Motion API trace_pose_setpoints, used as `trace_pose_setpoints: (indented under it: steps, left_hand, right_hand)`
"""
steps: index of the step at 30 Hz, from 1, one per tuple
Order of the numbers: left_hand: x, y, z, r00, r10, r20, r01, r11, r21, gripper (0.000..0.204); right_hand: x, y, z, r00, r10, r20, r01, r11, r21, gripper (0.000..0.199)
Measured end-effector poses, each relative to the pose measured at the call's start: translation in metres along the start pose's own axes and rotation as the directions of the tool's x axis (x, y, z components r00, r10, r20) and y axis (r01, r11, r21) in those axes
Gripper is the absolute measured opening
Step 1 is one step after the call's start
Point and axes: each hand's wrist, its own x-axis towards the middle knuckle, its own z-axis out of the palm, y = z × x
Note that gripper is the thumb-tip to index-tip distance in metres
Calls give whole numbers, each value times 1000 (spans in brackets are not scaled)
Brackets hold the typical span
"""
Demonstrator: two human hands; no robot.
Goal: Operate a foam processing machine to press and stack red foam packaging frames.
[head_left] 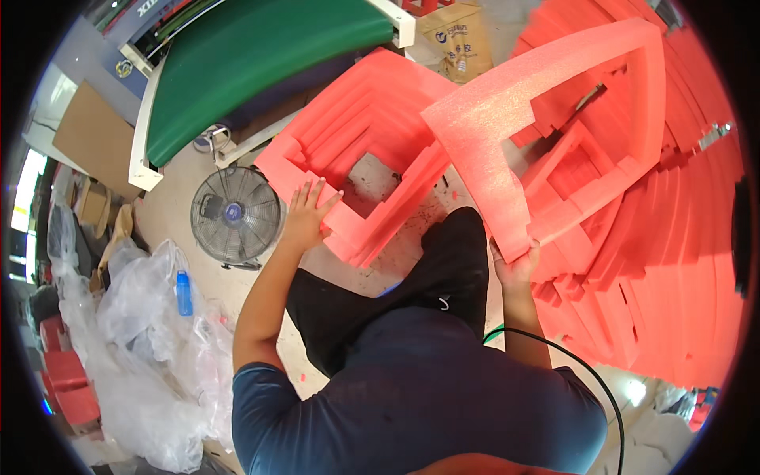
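In front of me is a stack of red-pink foam frames (419, 75) with a square opening through the middle. My left hand (305, 218) lies flat on the stack's near left corner, fingers spread. To the right, my right hand (516, 263) grips the lower corner of a single foam frame (479, 119). This frame is raised and tilted, with a notched inner edge and a large opening through which more foam shows. Its left corner overlaps the stack's right side in view. My right fingers are partly hidden by the foam.
Large piles of the same foam (657, 293) fill the right side. A round floor fan (235, 214) stands at left, near clear plastic bags (150, 293) and a blue bottle (184, 294). A green conveyor belt (269, 59) and brown paper sack (459, 39) are at the back.
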Motion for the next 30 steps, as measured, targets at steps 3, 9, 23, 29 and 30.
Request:
trace_pose_setpoints:
  steps: [3,9,23,29,30]
  left_hand:
    - [4,4,7,998,-48,51,48,999,-2,104]
    - [-9,11,16,997,-57,43,55,997,58,110]
    - [-1,19,22,998,-58,16,57,997,48,111]
    - [-10,24,22,999,-42,-3,42,997,70,111]
    - [-8,30,25,999,-24,-27,25,998,58,107]
  right_hand:
    - [-22,-12,-5,999,-48,0,48,999,23,51]
    - [-43,-33,-28,995,-63,78,61,998,25,47]
    - [-60,-44,-94,969,-247,27,249,964,-89,43]
    - [-106,-24,-83,975,-222,-34,219,974,-58,47]
    - [-111,-23,-83,967,-251,-49,248,967,-49,47]
